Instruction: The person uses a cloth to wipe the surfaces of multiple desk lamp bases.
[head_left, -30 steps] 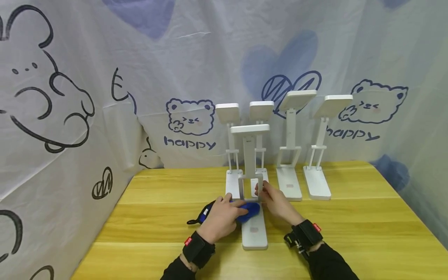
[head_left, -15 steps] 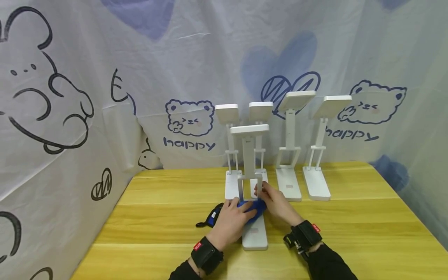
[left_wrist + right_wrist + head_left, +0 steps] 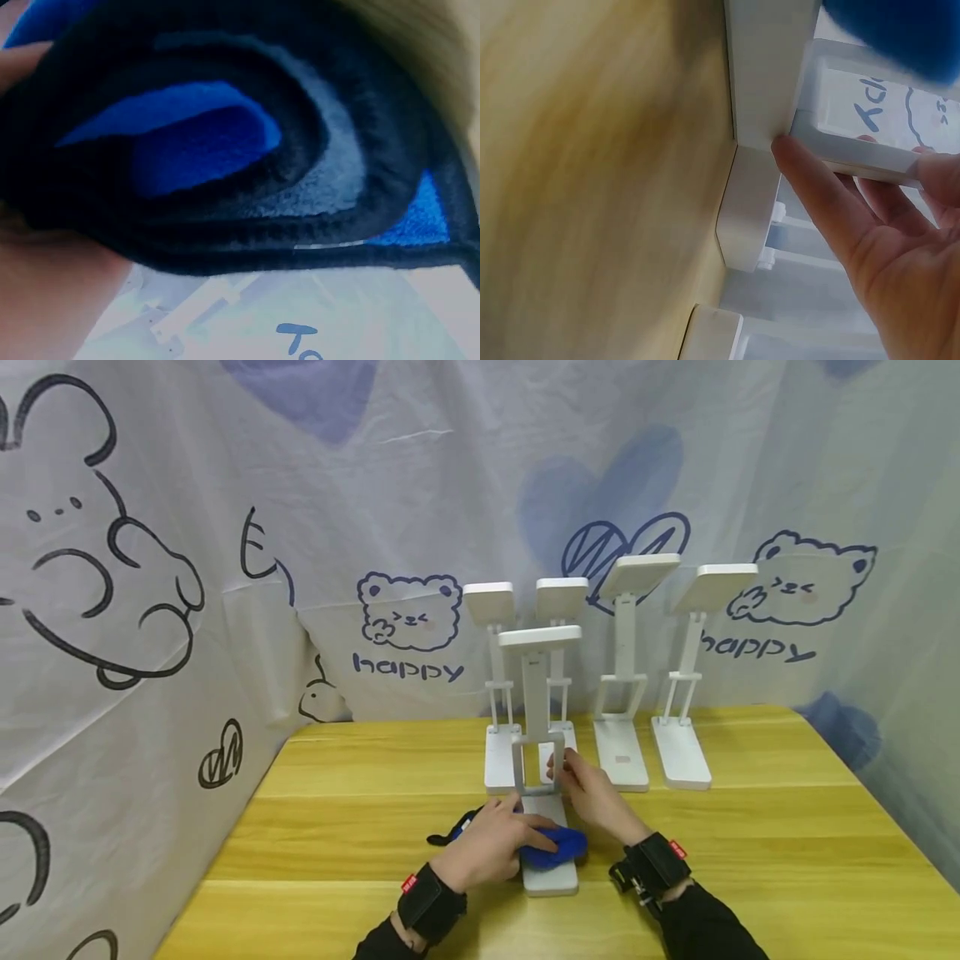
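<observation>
My left hand (image 3: 491, 839) holds a blue cloth (image 3: 566, 849) with black trim against the base of the nearest white folding stand (image 3: 536, 693). The cloth lies across the front part of that base, fingers spread over it. Its black-edged tail sticks out left of the hand. In the left wrist view, the cloth (image 3: 202, 154) is folded into a loop, largely hiding the fingers. My right hand (image 3: 592, 793) grips the side of the stand's lower frame. The right wrist view shows the thumb and fingers around the frame (image 3: 870, 161), one fingertip at the base.
Behind the nearest stand, several similar white stands line the back of the wooden table (image 3: 360, 760); one is this tall stand (image 3: 624, 643), another this right-hand stand (image 3: 682, 752). A white printed curtain (image 3: 315, 527) hangs behind and along the left.
My left hand has shifted right, then back toward me, drawing the cloth from beneath the stand's frame to the front of the base. My right hand keeps its place.
</observation>
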Action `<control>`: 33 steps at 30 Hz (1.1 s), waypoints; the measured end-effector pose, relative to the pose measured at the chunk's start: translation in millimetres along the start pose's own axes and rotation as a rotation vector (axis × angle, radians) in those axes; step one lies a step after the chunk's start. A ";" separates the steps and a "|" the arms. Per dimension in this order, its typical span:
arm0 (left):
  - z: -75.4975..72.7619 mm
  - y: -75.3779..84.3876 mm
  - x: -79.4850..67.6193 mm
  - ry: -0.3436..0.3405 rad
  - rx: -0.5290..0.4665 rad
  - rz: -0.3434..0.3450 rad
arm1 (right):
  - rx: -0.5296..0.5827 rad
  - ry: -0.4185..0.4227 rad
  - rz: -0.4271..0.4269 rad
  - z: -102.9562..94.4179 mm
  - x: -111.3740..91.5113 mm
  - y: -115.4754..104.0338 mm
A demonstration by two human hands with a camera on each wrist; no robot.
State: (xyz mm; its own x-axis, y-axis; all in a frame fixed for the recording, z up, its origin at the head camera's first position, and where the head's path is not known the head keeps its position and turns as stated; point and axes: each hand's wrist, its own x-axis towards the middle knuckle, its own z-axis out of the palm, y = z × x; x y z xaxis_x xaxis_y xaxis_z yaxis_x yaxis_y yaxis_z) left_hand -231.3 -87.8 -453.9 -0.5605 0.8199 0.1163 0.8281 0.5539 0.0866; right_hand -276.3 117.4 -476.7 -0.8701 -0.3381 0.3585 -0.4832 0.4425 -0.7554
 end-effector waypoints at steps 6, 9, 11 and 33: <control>-10.5 2.3 -4.2 -0.073 -0.098 0.071 | 0.018 -0.005 -0.002 -0.4 -0.7 -0.4; -16.3 1.3 -6.8 -0.089 -0.148 0.085 | -0.002 -0.006 -0.031 -1.1 -0.3 0.2; -19.8 0.0 -8.8 -0.104 -0.175 0.083 | -0.015 -0.008 -0.044 -1.8 -0.2 1.2; 1.9 -19.7 -9.6 0.126 0.247 -0.165 | 0.030 -0.022 0.041 -0.1 1.1 1.4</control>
State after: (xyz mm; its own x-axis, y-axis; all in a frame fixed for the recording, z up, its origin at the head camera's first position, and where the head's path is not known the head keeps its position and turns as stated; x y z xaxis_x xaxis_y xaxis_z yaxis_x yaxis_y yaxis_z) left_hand -242.3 -106.3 -458.6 -0.6710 0.7003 0.2436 0.6939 0.7089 -0.1266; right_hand -278.0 117.8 -477.3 -0.8864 -0.3390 0.3151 -0.4441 0.4314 -0.7852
